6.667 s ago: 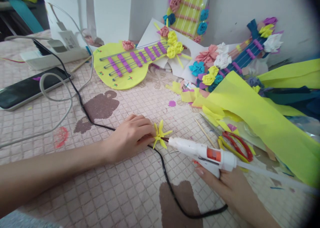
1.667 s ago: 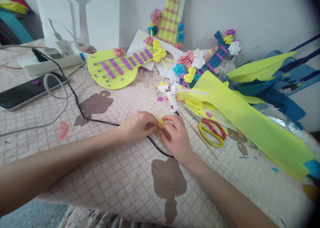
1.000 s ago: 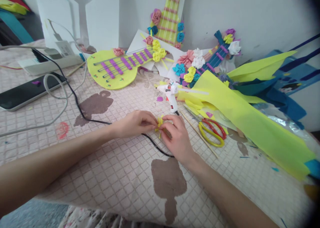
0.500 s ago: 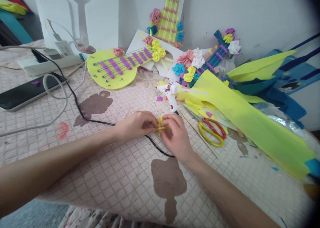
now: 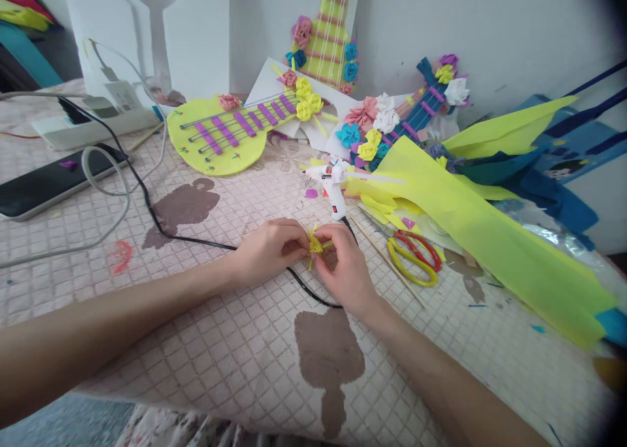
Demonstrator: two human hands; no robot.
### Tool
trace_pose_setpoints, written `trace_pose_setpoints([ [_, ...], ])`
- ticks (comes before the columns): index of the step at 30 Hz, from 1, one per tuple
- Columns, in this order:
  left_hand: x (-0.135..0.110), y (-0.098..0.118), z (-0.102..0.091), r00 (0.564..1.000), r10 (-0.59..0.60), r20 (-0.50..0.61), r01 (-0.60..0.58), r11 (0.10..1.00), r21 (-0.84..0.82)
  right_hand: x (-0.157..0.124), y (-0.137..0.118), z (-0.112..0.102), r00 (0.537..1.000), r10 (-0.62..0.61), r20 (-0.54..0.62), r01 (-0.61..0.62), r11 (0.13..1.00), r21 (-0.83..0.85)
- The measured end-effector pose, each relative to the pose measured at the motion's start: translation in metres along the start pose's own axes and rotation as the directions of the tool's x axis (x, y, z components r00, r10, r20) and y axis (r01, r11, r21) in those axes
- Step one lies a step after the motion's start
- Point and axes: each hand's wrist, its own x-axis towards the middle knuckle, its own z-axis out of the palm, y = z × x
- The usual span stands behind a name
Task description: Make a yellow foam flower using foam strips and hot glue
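Between my hands is a small yellow paper flower (image 5: pixel 314 241), with thin strips sticking out of it. My left hand (image 5: pixel 271 248) pinches its left side between thumb and fingers. From the right, my right hand (image 5: pixel 344 264) is closed on the same flower, its fingertips partly covering it. Just beyond the hands a white hot glue gun (image 5: pixel 334 195) stands on the cloth, nozzle to the left. Its black cord (image 5: pixel 308 291) runs beneath my hands. Scissors with red and yellow handles (image 5: pixel 414 257) lie to the right, beside a thin wooden stick (image 5: pixel 386 261).
A yellow paper guitar (image 5: pixel 220 159) lies behind, near a blue flower-trimmed one (image 5: pixel 416 117). Yellow crepe paper (image 5: pixel 480 238) stretches across the right. On the left are a phone (image 5: pixel 59 179), a power strip (image 5: pixel 93 127) and looping grey cables (image 5: pixel 125 218). A quilted cloth (image 5: pixel 235 362) covers the table.
More of the yellow flower's crumpled middle shows between my fingertips, as my right fingers have shifted slightly. Both hands keep their hold, and the view has moved a little.
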Motion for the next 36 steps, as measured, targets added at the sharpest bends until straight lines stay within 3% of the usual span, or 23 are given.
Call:
trace_pose_setpoints([
  [8,-0.0005,0.0021,0.0016,1.000,0.012,0.000,-0.012,0.999,0.049,0.0009,-0.0021,-0.0016,1.000,-0.011,0.004,0.011,1.000,-0.008],
  [21,-0.0003,0.0022,0.0002,0.999,-0.024,0.024,0.023,1.000,0.020,-0.0016,-0.0071,-0.0013,0.993,-0.112,0.025,0.115,0.976,-0.183],
  [31,-0.0012,0.0026,-0.0031,1.000,0.012,-0.007,-0.013,0.998,-0.057,-0.0004,-0.0042,-0.0010,0.994,-0.102,0.026,0.105,0.982,-0.156],
  [36,-0.0014,0.0023,-0.0053,0.999,-0.041,0.003,0.041,0.991,-0.130,-0.0009,-0.0018,-0.0011,0.995,-0.095,0.024,0.097,0.987,-0.130],
])
